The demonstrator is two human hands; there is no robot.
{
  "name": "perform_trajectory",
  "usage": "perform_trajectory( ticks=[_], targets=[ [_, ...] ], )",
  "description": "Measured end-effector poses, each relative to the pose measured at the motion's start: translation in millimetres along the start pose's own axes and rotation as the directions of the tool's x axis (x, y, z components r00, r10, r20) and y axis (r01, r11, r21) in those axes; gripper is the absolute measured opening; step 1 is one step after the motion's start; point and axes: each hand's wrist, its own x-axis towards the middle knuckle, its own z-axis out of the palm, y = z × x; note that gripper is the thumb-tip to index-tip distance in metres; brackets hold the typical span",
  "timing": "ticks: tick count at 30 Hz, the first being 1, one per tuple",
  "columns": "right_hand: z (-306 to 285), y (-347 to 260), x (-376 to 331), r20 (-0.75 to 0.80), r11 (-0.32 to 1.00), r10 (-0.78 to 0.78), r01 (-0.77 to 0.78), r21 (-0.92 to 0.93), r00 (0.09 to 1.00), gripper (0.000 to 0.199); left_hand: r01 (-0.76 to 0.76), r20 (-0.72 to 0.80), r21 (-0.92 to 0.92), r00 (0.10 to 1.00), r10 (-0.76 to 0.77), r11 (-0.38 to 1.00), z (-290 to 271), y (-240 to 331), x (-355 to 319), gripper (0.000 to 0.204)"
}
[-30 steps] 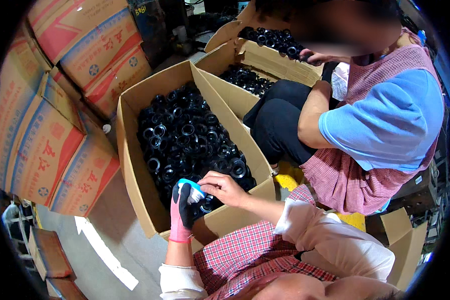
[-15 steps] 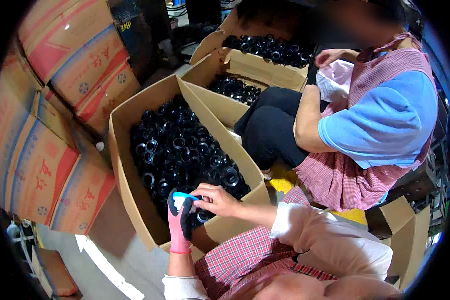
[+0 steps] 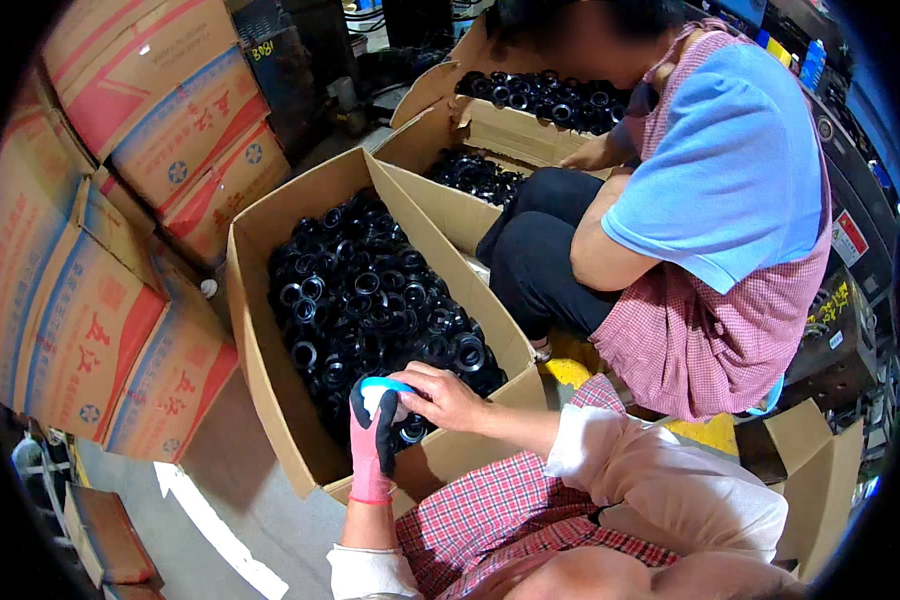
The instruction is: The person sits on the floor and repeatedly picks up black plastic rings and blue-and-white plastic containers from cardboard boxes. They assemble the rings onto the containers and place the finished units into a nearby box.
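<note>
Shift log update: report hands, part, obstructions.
Left hand gloved, gripping a white-and-blue object. Right hand bare, fingers on it. Both over the box of black rings. Co-worker right, apart.

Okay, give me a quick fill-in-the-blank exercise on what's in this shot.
1. The left hand wears a pink and black ____.
2. The open cardboard box in front of the hands is full of ____ ring-shaped parts.
3. The bare right hand touches the left hand's ____.
4. The seated co-worker wears a ____ shirt.

Missing words: glove; black; fingertips; blue
</note>
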Motion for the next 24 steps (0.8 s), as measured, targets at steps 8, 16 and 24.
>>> perform_trajectory(
  ticks=[8,16,24],
  targets=[
    [-1.3,-5.2,0.1,0.025,0.999,0.031,-0.031,-0.008,0.999,0.028,0.019,0.051,-0.044,0.999,-0.017,0.999,-11.8,-18.3,9.9,0.057],
    [-3.3,-6.8,1.2,0.012,0.999,0.000,0.000,-0.039,1.000,0.029,0.014,0.015,0.001,1.000,-0.014,1.000,-4.5,-7.8,5.3,0.057],
    [-0.7,-2.7,1.0,0.025,0.999,0.026,-0.025,-0.040,0.999,0.028,0.036,0.009,-0.001,0.999,-0.036,0.999,-8.3,-18.5,10.2,0.057]
  ],
)
